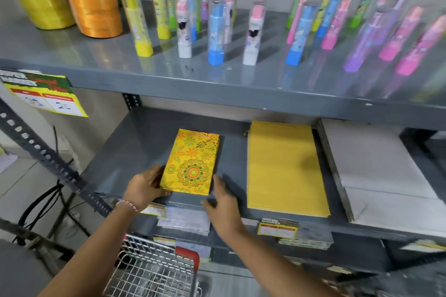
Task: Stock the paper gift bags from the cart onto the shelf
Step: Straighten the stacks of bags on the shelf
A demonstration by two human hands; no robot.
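Note:
A stack of yellow floral-patterned paper gift bags (193, 161) lies flat on the grey middle shelf (135, 152), near its front edge. My left hand (144, 188) grips the stack's near left corner, fingers curled on its edge. My right hand (223, 202) is at the stack's near right corner, fingers spread and touching its side, blurred by motion. Below my arms stands the wire cart (154, 270) with a red handle; what it holds cannot be made out.
A stack of plain yellow bags (284, 171) and a stack of grey-white sheets (386, 176) lie to the right on the same shelf. The upper shelf carries ribbon rolls (91, 0) and several upright coloured tubes (217, 31). A perforated steel brace (48, 157) slants at left.

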